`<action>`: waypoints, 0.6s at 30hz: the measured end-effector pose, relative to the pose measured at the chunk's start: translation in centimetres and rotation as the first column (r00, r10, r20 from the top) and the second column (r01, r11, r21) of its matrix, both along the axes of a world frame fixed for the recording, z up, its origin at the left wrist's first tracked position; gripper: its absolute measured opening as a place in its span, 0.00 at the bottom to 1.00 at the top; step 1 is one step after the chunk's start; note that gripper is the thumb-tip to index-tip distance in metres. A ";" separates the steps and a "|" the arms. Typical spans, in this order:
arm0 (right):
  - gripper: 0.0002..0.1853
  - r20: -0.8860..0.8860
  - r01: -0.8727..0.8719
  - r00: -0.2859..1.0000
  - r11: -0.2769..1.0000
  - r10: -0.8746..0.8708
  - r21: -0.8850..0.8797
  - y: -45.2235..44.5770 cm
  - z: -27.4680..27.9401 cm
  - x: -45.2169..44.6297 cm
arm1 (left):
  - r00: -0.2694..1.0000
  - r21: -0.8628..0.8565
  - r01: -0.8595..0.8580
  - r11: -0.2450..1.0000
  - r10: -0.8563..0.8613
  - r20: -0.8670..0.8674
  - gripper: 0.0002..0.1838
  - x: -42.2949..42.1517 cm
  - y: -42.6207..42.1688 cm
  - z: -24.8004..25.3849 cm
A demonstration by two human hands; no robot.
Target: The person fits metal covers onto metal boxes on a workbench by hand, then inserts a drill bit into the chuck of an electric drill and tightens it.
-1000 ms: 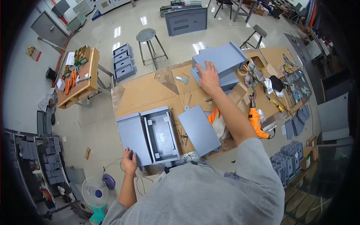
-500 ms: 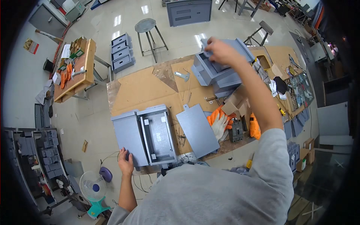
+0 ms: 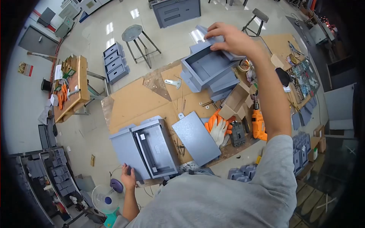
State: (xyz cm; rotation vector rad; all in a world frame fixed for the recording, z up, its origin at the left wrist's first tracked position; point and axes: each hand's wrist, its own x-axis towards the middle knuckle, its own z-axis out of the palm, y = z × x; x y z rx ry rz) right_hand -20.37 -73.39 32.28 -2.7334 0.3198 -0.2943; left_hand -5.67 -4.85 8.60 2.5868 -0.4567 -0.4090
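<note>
My right hand (image 3: 237,40) is closed on the edge of a grey metal cover (image 3: 216,39), fingers above and thumb below. The cover sits tilted at the far side of an open grey metal box (image 3: 205,66), whose hollow inside shows. Nearer me lies a larger grey metal enclosure (image 3: 157,146) with a flat door panel (image 3: 131,154) on its left. My left hand (image 3: 129,178) rests at that panel's near left corner, fingers apart. Between the two boxes is a loose grey plate (image 3: 195,138) with a small tab.
Orange-and-white gloves (image 3: 218,129), a black breaker-like block (image 3: 237,134), an open cardboard box (image 3: 234,102) and an orange power drill (image 3: 259,123) crowd the right side. A metal bracket (image 3: 173,83) and rods lie on the cardboard-covered table (image 3: 129,98). Beyond it stands a stool (image 3: 132,33).
My right hand has moved with the cover toward the box's far right side, exposing more of the inside. My left hand stays at the panel's corner. The head view has shifted.
</note>
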 end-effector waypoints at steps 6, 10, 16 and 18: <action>0.19 0.039 0.031 0.999 0.997 -0.034 0.067 -1.1 1.6 -1.6 | 1.000 0.036 -0.022 0.999 0.022 0.015 0.18 -0.2 -0.8 0.1; 0.19 0.016 0.030 0.999 0.997 -0.031 0.078 -0.7 1.5 -1.1 | 0.999 0.038 -0.036 0.999 0.036 0.020 0.18 -0.3 -1.0 0.2; 0.20 -0.035 0.045 0.998 0.998 -0.043 0.049 -0.1 1.3 -0.5 | 0.999 0.029 -0.026 0.999 0.025 0.031 0.18 -0.2 -0.3 -0.4; 0.20 -0.024 0.047 0.999 0.998 -0.046 0.034 -0.2 1.3 -0.5 | 0.999 0.017 -0.030 0.999 0.030 0.032 0.18 -0.3 -0.3 -0.4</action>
